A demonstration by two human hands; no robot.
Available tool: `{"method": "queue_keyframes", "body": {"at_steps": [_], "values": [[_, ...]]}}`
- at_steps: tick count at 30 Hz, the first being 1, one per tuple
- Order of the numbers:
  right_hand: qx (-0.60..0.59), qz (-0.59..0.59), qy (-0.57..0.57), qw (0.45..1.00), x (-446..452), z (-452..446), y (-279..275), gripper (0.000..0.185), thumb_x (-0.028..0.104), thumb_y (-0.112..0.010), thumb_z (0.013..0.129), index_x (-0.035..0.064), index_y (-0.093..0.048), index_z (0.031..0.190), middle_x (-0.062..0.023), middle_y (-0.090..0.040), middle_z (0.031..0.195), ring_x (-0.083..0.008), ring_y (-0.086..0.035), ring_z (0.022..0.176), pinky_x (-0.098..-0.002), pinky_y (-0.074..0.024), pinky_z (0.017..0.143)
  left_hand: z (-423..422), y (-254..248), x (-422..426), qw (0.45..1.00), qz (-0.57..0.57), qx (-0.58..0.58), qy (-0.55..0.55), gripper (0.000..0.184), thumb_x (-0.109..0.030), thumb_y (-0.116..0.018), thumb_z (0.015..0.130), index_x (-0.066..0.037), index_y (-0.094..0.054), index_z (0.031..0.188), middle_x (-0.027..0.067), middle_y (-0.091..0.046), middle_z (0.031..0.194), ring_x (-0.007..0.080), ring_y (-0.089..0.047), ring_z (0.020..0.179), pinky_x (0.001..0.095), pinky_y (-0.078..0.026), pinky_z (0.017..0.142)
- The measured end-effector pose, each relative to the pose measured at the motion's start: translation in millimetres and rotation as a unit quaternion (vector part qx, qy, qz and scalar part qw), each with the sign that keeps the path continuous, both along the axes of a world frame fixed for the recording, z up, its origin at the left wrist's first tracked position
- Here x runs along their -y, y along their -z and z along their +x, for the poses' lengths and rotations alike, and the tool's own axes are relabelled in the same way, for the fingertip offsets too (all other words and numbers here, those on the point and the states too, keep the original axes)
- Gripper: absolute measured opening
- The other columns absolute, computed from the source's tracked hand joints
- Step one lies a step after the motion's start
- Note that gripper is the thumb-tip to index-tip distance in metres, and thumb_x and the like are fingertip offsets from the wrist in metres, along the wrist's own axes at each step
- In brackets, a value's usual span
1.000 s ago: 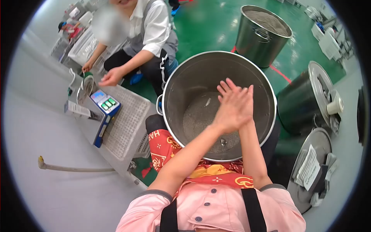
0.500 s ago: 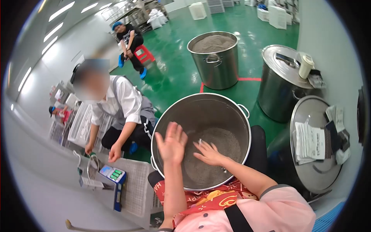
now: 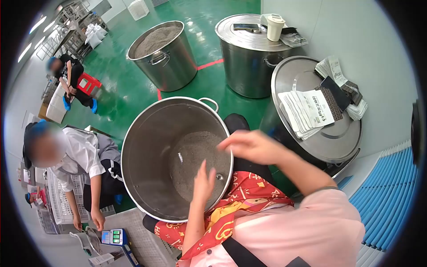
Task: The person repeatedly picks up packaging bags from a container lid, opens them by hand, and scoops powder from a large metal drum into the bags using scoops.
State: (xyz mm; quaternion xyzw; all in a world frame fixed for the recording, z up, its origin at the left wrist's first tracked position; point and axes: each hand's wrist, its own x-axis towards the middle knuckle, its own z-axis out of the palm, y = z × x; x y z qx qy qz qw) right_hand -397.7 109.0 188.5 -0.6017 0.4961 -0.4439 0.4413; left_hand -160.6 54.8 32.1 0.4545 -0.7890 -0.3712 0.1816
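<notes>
A large steel pot [image 3: 133, 155] stands between my knees, with grey powder [image 3: 191, 155] and a small white object [image 3: 180, 157] at its bottom. Over the pot's near side is my left hand [image 3: 204, 181], fingers apart, holding nothing. My right hand [image 3: 251, 144] hangs above the right rim, partly smeared by motion; whether its fingers are apart cannot be made out. To the left, a co-worker [image 3: 86, 155] squats beside a blue scale [image 3: 116, 240], one of their hands near a round metal sieve-like item [image 3: 92, 239].
A second pot [image 3: 171, 62] heaped with grey powder is ahead. Two lidded steel drums [image 3: 247, 66] [image 3: 329, 147] stand right, bearing a cup [image 3: 275, 27], stacked packets [image 3: 307, 111] and a phone [image 3: 336, 93]. Another person [image 3: 71, 80] sits on a red stool [image 3: 89, 83].
The view has swung right. My hands, first pressed together over the pot, have come apart; my right hand has moved out to the right rim while my left stays over the pot.
</notes>
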Motion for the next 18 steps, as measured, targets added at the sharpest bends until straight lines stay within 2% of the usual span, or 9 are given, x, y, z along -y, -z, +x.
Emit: {"method": "queue_keyframes", "body": {"at_steps": [2,5,7,9,11,14,15,16,18], "values": [[-0.098,-0.004,0.226,0.969,-24,-43,-33,0.027,0.026,-0.056,0.088,0.0039,-0.063,0.103,-0.0102,-0.061,0.099,-0.0181,-0.059,0.087,-0.0307,-0.0467,0.079,19,29,-22,0.94,-0.04,0.309,0.137,0.051,-0.028,-0.058,0.084,-0.002,-0.045,0.126,0.0309,-0.053,0.112,0.0398,-0.054,0.104,0.0434,-0.043,0.089],[-0.457,-0.037,0.406,0.791,-46,-126,-31,0.039,0.033,-0.054,0.088,-0.0039,-0.062,0.098,-0.0207,-0.061,0.093,-0.033,-0.061,0.086,-0.0386,-0.0477,0.078,20,22,-17,0.956,0.141,0.224,0.127,0.045,-0.027,-0.058,0.083,-0.002,-0.05,0.12,0.0278,-0.056,0.106,0.0395,-0.056,0.098,0.0432,-0.045,0.086],[-0.566,0.14,0.362,0.727,-58,-151,-18,0.046,0.037,-0.053,0.088,-0.0087,-0.061,0.09,-0.0267,-0.06,0.081,-0.0413,-0.059,0.078,-0.0443,-0.0462,0.071,19,20,-19,0.971,0.082,0.182,0.132,0.043,-0.027,-0.058,0.083,-0.001,-0.052,0.116,0.0265,-0.058,0.105,0.0393,-0.057,0.098,0.0438,-0.046,0.084],[-0.532,0.248,0.299,0.752,-65,-171,25,0.055,0.042,-0.044,0.089,-0.008,-0.063,0.079,-0.0271,-0.061,0.077,-0.0427,-0.059,0.078,-0.0455,-0.046,0.077,18,21,-21,0.982,0.017,0.143,0.125,0.04,-0.027,-0.057,0.083,0.0,-0.055,0.113,0.0252,-0.059,0.103,0.0392,-0.057,0.097,0.0443,-0.046,0.083],[-0.51,0.22,0.306,0.773,-72,-189,47,0.056,0.041,-0.04,0.09,-0.0072,-0.063,0.075,-0.0321,-0.058,0.079,-0.0432,-0.058,0.078,-0.0499,-0.0433,0.072,23,45,-16,0.97,0.075,0.186,0.14,0.041,-0.029,-0.056,0.082,-0.001,-0.057,0.111,0.024,-0.058,0.109,0.0377,-0.057,0.099,0.0431,-0.046,0.086],[-0.502,0.131,0.254,0.817,-86,-211,53,0.041,0.027,-0.047,0.087,-0.0087,-0.06,0.072,-0.0311,-0.057,0.071,-0.0443,-0.057,0.071,-0.0506,-0.0425,0.068,22,31,-18,0.972,0.095,0.187,0.103,0.032,-0.025,-0.053,0.079,-0.001,-0.061,0.098,0.0226,-0.062,0.1,0.0376,-0.059,0.094,0.0447,-0.047,0.082],[-0.545,-0.005,0.273,0.792,-94,-246,89,0.042,0.028,-0.049,0.087,-0.0087,-0.059,0.069,-0.0304,-0.058,0.072,-0.0434,-0.058,0.069,-0.0506,-0.0418,0.065,21,27,-17,0.975,0.096,0.182,0.085,0.028,-0.023,-0.051,0.078,-0.001,-0.061,0.093,0.0223,-0.063,0.095,0.0382,-0.06,0.089,0.046,-0.048,0.078],[-0.544,0.163,0.209,0.796,-88,-265,84,0.043,0.033,-0.051,0.085,-0.007,-0.06,0.07,-0.0279,-0.058,0.073,-0.0386,-0.057,0.071,-0.0483,-0.0429,0.069,26,33,-17,0.98,0.077,0.165,0.076,0.028,-0.023,-0.053,0.079,-0.001,-0.061,0.093,0.0221,-0.063,0.093,0.0379,-0.061,0.088,0.0459,-0.048,0.077],[-0.505,0.277,0.188,0.796,-78,-298,85,0.042,0.033,-0.056,0.084,-0.0081,-0.059,0.086,-0.0244,-0.06,0.08,-0.0335,-0.059,0.071,-0.0432,-0.0462,0.061,27,52,-18,0.985,0.052,0.153,0.067,0.028,-0.024,-0.056,0.079,-0.001,-0.06,0.094,0.0215,-0.063,0.09,0.0374,-0.061,0.087,0.0456,-0.049,0.075]]}}
